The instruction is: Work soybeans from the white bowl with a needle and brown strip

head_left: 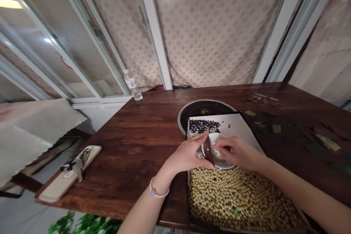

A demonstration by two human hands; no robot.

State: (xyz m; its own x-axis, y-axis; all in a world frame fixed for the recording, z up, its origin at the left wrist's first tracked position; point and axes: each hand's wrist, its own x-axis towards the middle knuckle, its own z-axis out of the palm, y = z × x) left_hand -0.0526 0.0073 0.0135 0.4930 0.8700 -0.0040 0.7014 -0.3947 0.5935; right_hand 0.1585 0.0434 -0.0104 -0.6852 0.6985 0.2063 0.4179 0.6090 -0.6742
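My left hand, with a beaded bracelet at the wrist, grips a dark reddish-brown strip between thumb and fingers. A small pale bead shows near the strip's middle. Close on its right, my right hand has its fingers pinched together over a white bowl; what they hold is too small to make out. Several yellowish beads lie in the bowl. The bowl rests in a black-edged tray, between dark beads at the back and many golden beads in front.
A round black disc lies partly under the tray. A clear bottle stands at the table's back left edge. At front left is a beige tray with metal items. Dark pieces and yellowish labels are scattered on the right.
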